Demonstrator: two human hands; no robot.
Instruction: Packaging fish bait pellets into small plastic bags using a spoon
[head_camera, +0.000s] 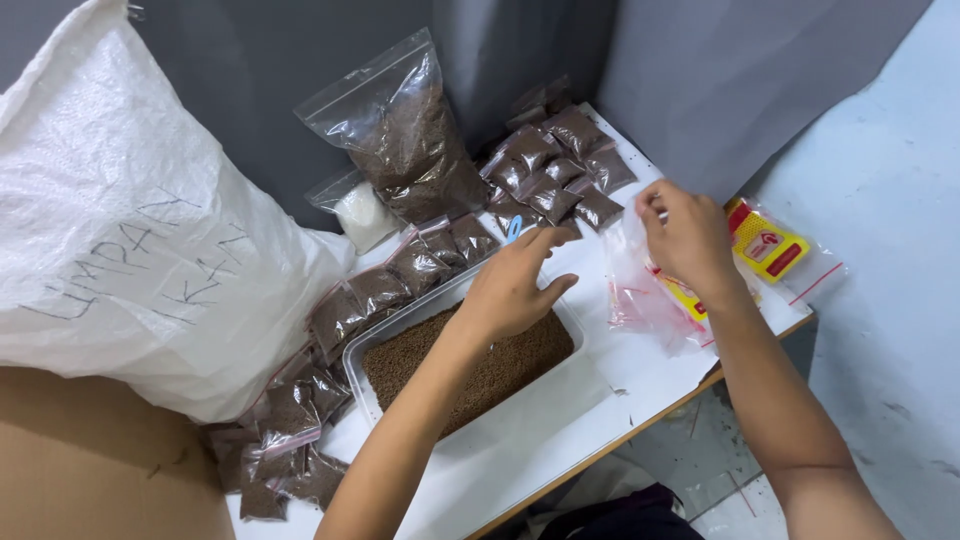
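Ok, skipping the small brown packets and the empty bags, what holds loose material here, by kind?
White woven sack: 1
Large clear bag of brown pellets: 1
Clear bag of white grains: 1
Tray of brown pellets: 1
Total: 4

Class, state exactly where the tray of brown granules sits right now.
In the head view, the tray lies centre-table under the left hand, beside the small filled bags.

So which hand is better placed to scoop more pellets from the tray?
Probably the left hand: it hovers right over the tray of brown pellets, with a small blue scoop at its fingertips. The right hand is off to the side, busy with an empty clear bag.
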